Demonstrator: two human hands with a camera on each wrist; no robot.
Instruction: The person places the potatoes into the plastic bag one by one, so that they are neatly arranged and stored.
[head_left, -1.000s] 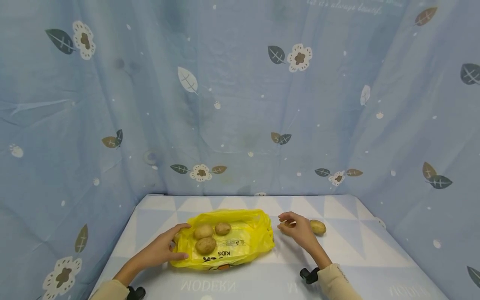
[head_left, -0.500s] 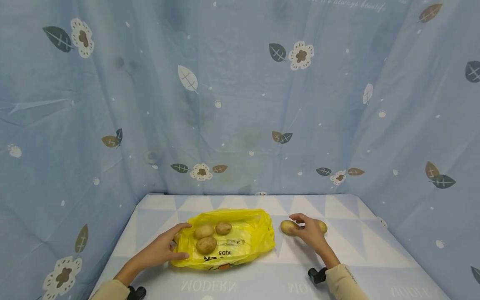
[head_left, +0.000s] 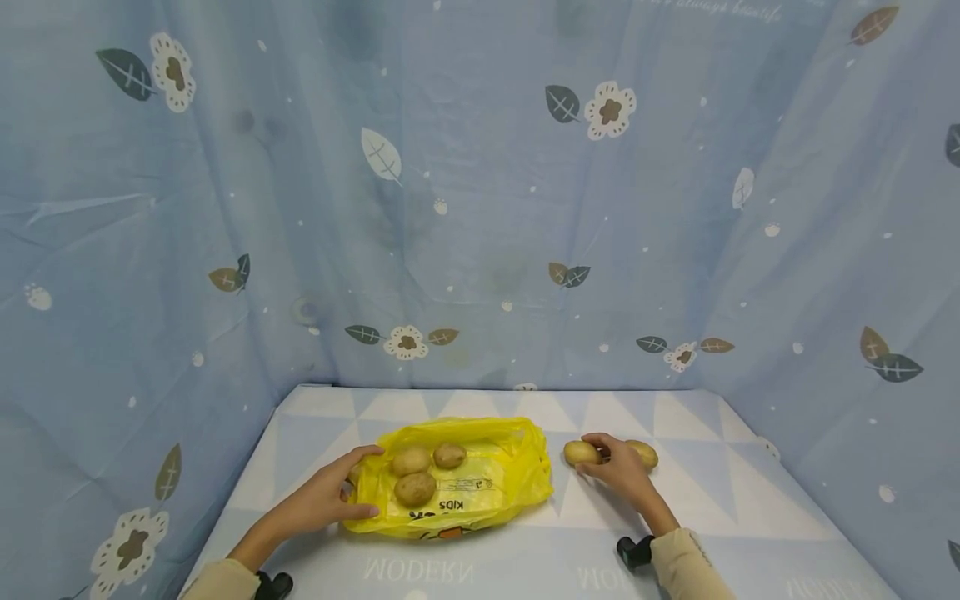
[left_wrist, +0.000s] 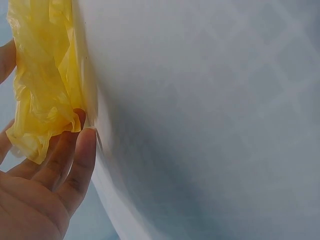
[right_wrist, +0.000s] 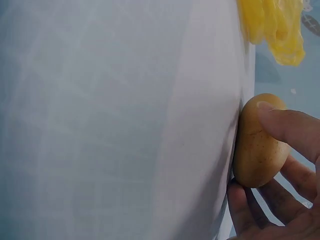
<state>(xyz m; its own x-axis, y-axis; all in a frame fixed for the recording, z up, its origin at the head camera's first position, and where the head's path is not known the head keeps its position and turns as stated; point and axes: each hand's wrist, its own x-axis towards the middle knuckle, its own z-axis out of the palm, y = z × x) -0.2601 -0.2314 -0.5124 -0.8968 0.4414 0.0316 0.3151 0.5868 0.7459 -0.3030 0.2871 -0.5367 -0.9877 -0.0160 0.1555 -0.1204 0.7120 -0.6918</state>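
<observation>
My left hand (head_left: 324,497) holds the left end of a yellow plastic bag (head_left: 517,479), thumb at the near side and fingers at the far side. Three potatoes (head_left: 414,490) show on the bag, and part of another peeks out beside my left palm. In the left wrist view, fingers (left_wrist: 80,165) touch the crumpled yellow plastic (left_wrist: 42,75). To the right of the bag, my right hand (head_left: 621,468) grips a potato (head_left: 581,453) resting on the table; the right wrist view has the thumb pressed on this potato (right_wrist: 257,150) and fingers curled beneath.
Another potato (head_left: 643,454) lies just behind my right hand, partly covered by it. The pale patterned table (head_left: 720,500) reaches back to a blue curtain (head_left: 480,208) with leaves and flowers, which also hangs on both sides.
My right hand has moved right, away from the bag, and its thumb and fingers have closed on the nearer loose potato. My left hand stays at the bag.
</observation>
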